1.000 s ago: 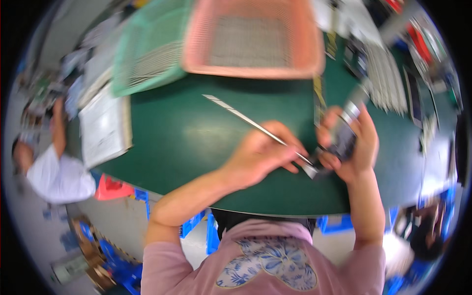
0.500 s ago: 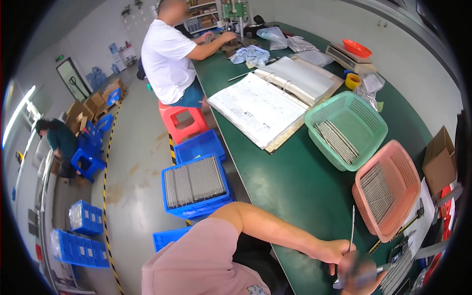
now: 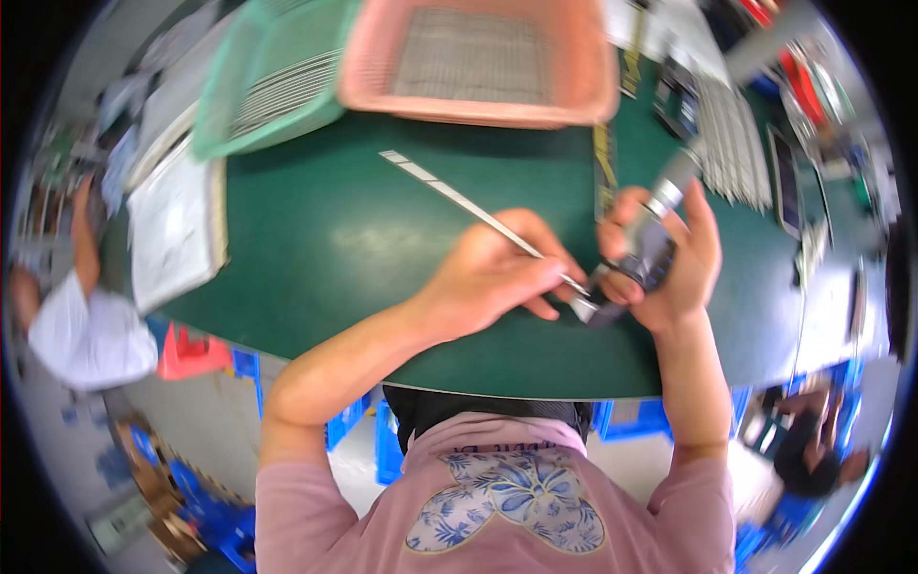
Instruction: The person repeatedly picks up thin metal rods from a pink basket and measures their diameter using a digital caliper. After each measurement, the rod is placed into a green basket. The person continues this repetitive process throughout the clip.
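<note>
My left hand (image 3: 488, 277) pinches a thin, shiny metal rod (image 3: 449, 196), which slants up and left over the green table. The rod's lower end lies at the jaws of a micrometer (image 3: 652, 230) with a silver barrel and dark frame. Around that micrometer my right hand (image 3: 690, 273) is closed, its barrel pointing up and right. Motion blur hides whether the rod sits between the measuring faces. Beyond my hands stands a pink basket (image 3: 459, 113) with many rods in it. To its left is a green basket (image 3: 215, 139) holding more rods.
Metal rods (image 3: 732, 134) lie in a row at the right, beside a dark flat device (image 3: 786, 182). A yellow-and-black strip (image 3: 603, 172) lies near the pink basket. Papers (image 3: 177, 230) rest at the left. One person (image 3: 91, 330) sits at far left, another (image 3: 813, 450) at lower right.
My view has swung round to the right and down, so both hands now show in the middle. The rod and micrometer stay in my hands; the rod end is now at the jaws.
</note>
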Motion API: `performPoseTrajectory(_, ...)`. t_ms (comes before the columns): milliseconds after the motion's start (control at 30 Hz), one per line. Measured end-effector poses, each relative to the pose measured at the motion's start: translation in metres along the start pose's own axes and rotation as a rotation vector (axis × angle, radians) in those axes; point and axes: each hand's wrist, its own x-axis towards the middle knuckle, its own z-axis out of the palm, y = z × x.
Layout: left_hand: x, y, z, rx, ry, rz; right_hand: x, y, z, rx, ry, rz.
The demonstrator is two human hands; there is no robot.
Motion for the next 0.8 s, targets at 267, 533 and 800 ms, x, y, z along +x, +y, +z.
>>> performPoseTrajectory(267,-0.005,0.002,0.003,0.049,0.006,-0.017,-0.004,0.008,-0.009,-0.02,-0.062,-0.026)
performPoseTrajectory(533,-0.003,-0.007,0.0,0.056,-0.003,0.083,0.0,0.009,-0.005,-0.147,0.022,-0.048)
performPoseTrajectory(800,-0.003,-0.011,0.001,0.048,0.044,0.086,0.002,0.008,-0.007,-0.113,-0.01,-0.018)
